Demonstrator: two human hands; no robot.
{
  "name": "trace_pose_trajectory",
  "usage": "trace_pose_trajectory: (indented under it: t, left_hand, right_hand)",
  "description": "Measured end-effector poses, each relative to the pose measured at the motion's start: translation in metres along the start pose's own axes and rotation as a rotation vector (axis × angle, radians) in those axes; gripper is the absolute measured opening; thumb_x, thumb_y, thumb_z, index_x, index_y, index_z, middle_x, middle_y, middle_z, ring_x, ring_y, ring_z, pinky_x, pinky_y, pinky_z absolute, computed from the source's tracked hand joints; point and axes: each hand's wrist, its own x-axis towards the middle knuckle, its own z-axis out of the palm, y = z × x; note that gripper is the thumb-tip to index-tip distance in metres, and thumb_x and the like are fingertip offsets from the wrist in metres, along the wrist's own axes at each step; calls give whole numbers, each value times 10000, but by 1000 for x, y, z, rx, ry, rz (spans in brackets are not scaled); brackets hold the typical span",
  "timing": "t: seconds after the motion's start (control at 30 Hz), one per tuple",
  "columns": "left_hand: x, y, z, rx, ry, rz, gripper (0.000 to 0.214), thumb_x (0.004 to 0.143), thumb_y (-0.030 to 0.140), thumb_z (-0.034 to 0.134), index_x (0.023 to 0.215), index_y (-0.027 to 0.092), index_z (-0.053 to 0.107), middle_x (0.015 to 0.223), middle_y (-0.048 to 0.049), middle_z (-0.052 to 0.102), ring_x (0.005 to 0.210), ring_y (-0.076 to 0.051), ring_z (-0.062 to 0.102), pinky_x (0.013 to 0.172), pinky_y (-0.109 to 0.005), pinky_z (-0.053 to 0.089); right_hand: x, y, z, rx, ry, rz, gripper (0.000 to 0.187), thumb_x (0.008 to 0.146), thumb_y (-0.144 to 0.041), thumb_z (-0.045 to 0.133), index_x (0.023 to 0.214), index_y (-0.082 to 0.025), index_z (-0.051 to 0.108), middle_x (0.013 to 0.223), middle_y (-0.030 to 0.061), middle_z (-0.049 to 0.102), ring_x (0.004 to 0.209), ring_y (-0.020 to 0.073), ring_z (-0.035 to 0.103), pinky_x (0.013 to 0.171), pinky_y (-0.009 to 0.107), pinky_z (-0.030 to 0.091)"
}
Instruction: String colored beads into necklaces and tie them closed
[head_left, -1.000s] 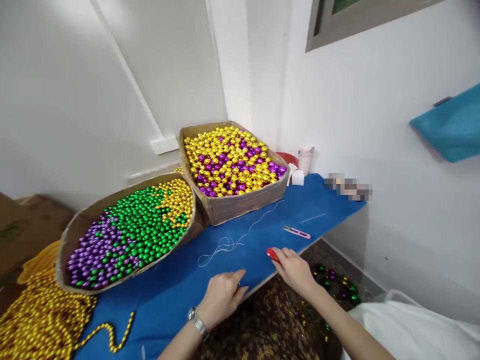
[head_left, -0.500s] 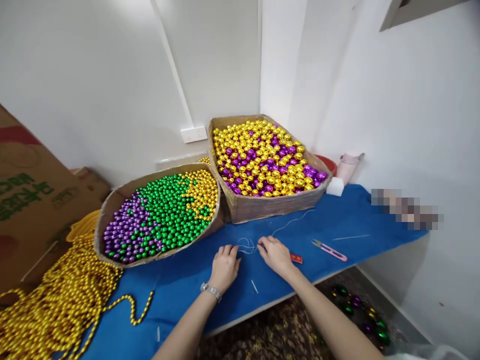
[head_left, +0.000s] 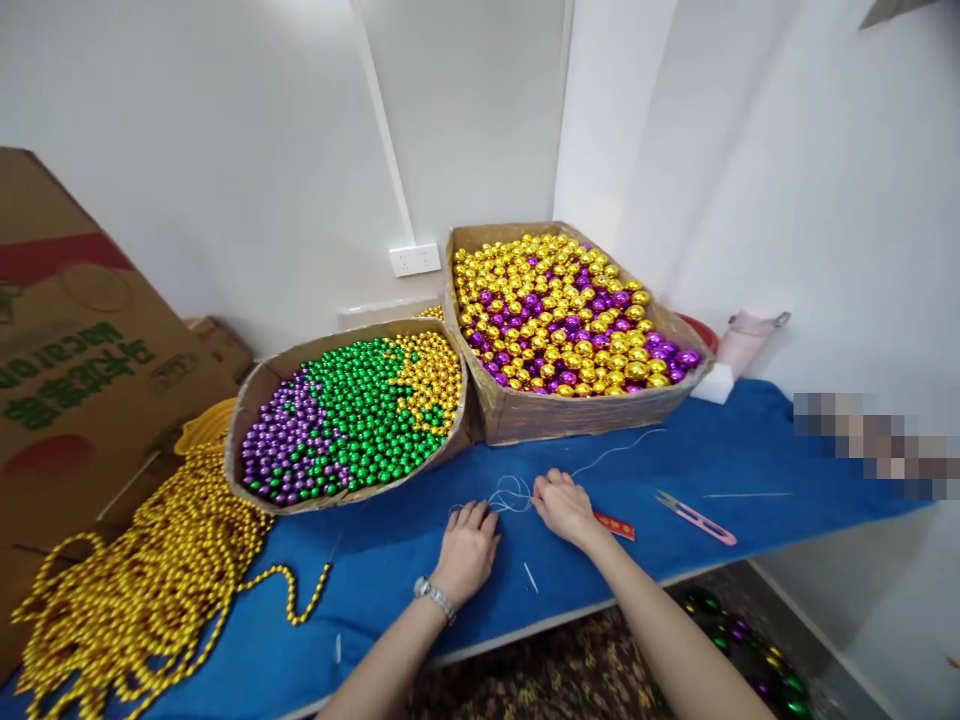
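A loosely looped, thin pale string (head_left: 511, 492) lies on the blue cloth between my hands. My left hand (head_left: 466, 552), with a metal-banded watch at the wrist, is at the loops' left side, fingers bent down and closed on the string. On the other side, my right hand (head_left: 564, 508) has its fingertips pinched on the string; a strand runs from there up toward the larger box. Partly behind my right wrist is a small red strip (head_left: 616, 527) with yellow marks. Pink thread snips (head_left: 697, 518) lie farther right.
A cardboard box (head_left: 577, 420) holds gold and purple balls; a smaller one (head_left: 234, 455) holds purple, green and gold beads. Gold bead strands (head_left: 142, 590) heap at left. A pink bottle (head_left: 748, 342) and white block (head_left: 714, 383) stand behind. Thin white pieces (head_left: 531, 577) dot the cloth.
The camera view has turned left, so everything sits farther right in the picture. Both hands stay at the looped string, with only slight finger movement.
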Motion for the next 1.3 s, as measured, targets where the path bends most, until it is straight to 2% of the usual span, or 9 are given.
trace_pose_trajectory:
  t: [0.27, 0.43, 0.63, 0.8, 0.9, 1.0, 1.07, 1.17, 1.3]
  left_hand:
    - [2, 0, 1, 17, 9, 4, 307, 868, 216, 448, 1147, 193, 572, 1225, -117, 568, 1160, -296, 475, 926, -481, 420]
    - [7, -3, 2, 40, 18, 40, 280, 872, 221, 449, 1105, 186, 601, 1181, -127, 593, 1120, -278, 512, 902, -435, 447]
    - [14, -4, 0, 83, 94, 108, 282, 873, 266, 460, 1094, 174, 608, 1226, -149, 559, 1104, -295, 523, 902, -453, 448]
    - [27, 52, -12, -233, 201, 360, 299, 868, 272, 491, 1142, 180, 567, 1222, -131, 545, 1107, -258, 523, 964, -418, 420]
    - [29, 114, -13, -506, 13, 539, 266, 872, 266, 493, 1120, 223, 578, 1130, -82, 596, 1047, -209, 563, 939, -351, 447]
    - [19, 182, 3, -680, -438, 752, 252, 885, 266, 454, 1078, 248, 615, 1054, -53, 636, 971, -173, 598, 866, -280, 480]
    - [7, 222, 28, -684, -755, 861, 286, 862, 266, 467, 1105, 249, 617, 992, -47, 660, 899, -170, 618, 814, -267, 489]
    - [-9, 263, 75, -618, -1046, 819, 450, 777, 307, 543, 1221, 235, 547, 918, -43, 677, 830, -194, 625, 781, -296, 488]
    - [-21, 280, 121, -627, -1143, 658, 508, 747, 333, 540, 1238, 204, 539, 986, -70, 658, 818, -194, 609, 802, -313, 473]
  right_hand:
    - [-52, 46, -44, 326, 181, -74, 206, 918, -307, 376, 800, -204, 510, 790, 3, 592, 742, 133, 549, 694, 255, 439]
    - [-107, 81, -51, 481, 308, 13, 271, 925, -418, 313, 802, -219, 449, 710, -22, 543, 629, 122, 511, 588, 231, 432]
    - [-192, 120, -22, 495, 440, 223, 299, 939, -444, 297, 835, -209, 450, 693, -17, 528, 622, 119, 523, 577, 221, 448]
    - [-247, 132, 35, 353, 440, 465, 276, 943, -333, 322, 953, -178, 550, 788, 30, 615, 707, 141, 590, 647, 253, 478]
    - [-283, 139, 65, 235, 385, 591, 276, 872, -275, 496, 1129, -189, 550, 1109, 79, 595, 981, 201, 572, 830, 355, 455]
    - [-334, 140, 84, 156, 312, 694, 325, 868, -242, 495, 1189, -226, 544, 1173, 81, 574, 1041, 222, 542, 888, 380, 424]
    - [-372, 135, 95, 124, 267, 750, 315, 891, -246, 447, 1188, -228, 551, 1131, 87, 595, 1023, 222, 549, 885, 364, 428]
    - [-418, 124, 114, 86, 204, 828, 390, 883, -319, 464, 1251, -196, 500, 1146, 114, 583, 1040, 244, 542, 891, 370, 430]
    - [-437, 118, 147, 31, 110, 959, 628, 809, -410, 566, 1363, -195, 367, 1165, 142, 569, 1022, 290, 550, 835, 405, 449]
